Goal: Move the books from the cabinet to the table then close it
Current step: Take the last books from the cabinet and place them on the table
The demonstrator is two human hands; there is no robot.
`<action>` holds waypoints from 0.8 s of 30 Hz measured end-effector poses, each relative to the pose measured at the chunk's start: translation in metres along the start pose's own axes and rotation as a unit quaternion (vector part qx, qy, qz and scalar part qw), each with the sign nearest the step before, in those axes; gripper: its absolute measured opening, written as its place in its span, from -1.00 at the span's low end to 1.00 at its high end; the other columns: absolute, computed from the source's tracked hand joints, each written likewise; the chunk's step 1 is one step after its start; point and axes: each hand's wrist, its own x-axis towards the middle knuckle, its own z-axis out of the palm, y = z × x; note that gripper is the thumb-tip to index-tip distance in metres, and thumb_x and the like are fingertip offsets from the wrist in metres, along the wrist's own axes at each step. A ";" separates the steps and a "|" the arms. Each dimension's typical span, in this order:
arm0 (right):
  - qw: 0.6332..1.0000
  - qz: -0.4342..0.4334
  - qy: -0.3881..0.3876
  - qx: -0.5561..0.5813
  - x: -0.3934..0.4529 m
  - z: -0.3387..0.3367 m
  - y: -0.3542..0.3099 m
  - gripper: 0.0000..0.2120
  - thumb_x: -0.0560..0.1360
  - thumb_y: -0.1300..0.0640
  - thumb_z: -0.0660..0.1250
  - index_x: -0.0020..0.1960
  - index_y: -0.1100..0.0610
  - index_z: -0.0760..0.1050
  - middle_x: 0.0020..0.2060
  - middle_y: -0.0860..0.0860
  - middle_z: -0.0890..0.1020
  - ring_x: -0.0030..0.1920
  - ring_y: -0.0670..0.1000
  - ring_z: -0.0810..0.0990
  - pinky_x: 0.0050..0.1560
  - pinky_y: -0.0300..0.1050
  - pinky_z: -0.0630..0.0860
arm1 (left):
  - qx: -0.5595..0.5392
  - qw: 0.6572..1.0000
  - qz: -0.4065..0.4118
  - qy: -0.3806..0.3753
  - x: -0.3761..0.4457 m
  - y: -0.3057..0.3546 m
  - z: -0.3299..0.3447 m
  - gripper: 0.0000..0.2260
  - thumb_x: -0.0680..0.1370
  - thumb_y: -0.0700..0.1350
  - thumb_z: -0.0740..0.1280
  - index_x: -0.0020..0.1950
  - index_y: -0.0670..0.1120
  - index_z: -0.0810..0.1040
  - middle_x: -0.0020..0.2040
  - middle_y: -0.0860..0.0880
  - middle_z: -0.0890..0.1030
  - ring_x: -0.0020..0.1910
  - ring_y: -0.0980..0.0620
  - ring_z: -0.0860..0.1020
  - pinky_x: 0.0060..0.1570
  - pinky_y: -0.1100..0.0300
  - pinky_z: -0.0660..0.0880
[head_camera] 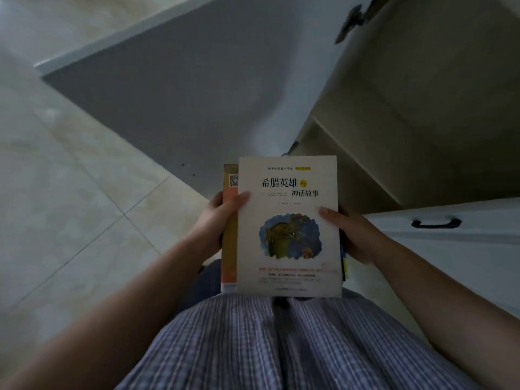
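I hold a small stack of books flat in front of my body. The top book (287,226) is white with black Chinese title and a blue-and-gold picture. An orange book (229,220) sticks out beneath it on the left, and a dark book edge shows on the right. My left hand (216,218) grips the stack's left side, thumb on the white cover. My right hand (351,235) grips the right side, thumb on top. The cabinet (408,114) stands open at the upper right, its shelves dim and bare where visible.
The cabinet's grey door (174,88) swings wide open to the left over the pale tiled floor (70,206). A hinge (354,18) shows at the top. A white drawer front with a dark handle (436,223) lies at the right. No table is in view.
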 end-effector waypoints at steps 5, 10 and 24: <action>0.998 0.021 -0.017 -0.053 0.007 0.084 0.007 -0.54 0.30 -0.06 0.39 0.17 0.01 0.48 0.08 0.02 0.66 0.08 0.07 0.64 0.10 0.05 0.55 | -0.034 0.999 0.016 0.019 -0.033 -0.013 -0.086 -0.48 0.39 0.06 0.42 0.31 -0.01 0.41 0.10 -0.14 0.64 -0.01 -0.13 0.66 -0.08 -0.05 0.61; 0.991 0.029 -0.066 -0.116 0.020 0.185 0.012 -0.45 0.27 -0.05 0.41 0.23 0.07 0.46 0.07 0.08 0.67 0.06 0.17 0.64 0.03 0.11 0.57 | -0.089 0.991 0.047 0.083 -0.080 -0.023 -0.178 -0.41 0.30 0.08 0.45 0.28 -0.05 0.44 0.07 -0.12 0.65 -0.06 -0.09 0.68 -0.17 0.02 0.62; 0.847 0.028 -0.309 -0.433 0.052 0.470 0.023 -0.38 0.25 -0.17 0.40 0.21 0.11 0.44 0.01 0.10 0.67 -0.03 0.14 0.68 -0.12 0.05 0.61 | -0.396 0.856 0.120 0.310 -0.206 -0.116 -0.348 -0.53 0.42 0.00 0.43 0.30 -0.08 0.46 0.10 -0.17 0.66 0.01 -0.21 0.65 -0.12 -0.07 0.61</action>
